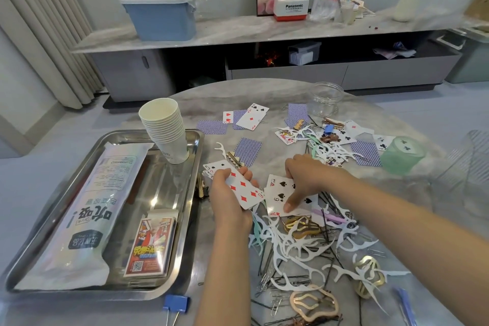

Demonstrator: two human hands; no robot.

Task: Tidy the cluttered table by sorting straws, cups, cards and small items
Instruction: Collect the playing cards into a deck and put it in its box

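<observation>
A: How far along does the tidying look?

B: Roughly partway. A steel tray (190, 167) on the left of the grey marble desk (201, 98) already holds a stack of paper cups (165, 127), a bag of straws (87, 209) and a boxed card deck (150, 243).

A: What is left?

B: Loose playing cards (247, 151), floss picks (299, 249), hair clips (313, 304) and paper clips (275, 302) lie scattered across the desk's middle and right.

A: And the hands?

B: The left hand (229, 193) grips a fan of gathered cards (243, 188). The right hand (307, 177) pinches a six of spades (280, 192) lying just beside it.

A: The room?

B: Behind, a long low shelf (238, 32) carries a blue bin (161, 16).
</observation>
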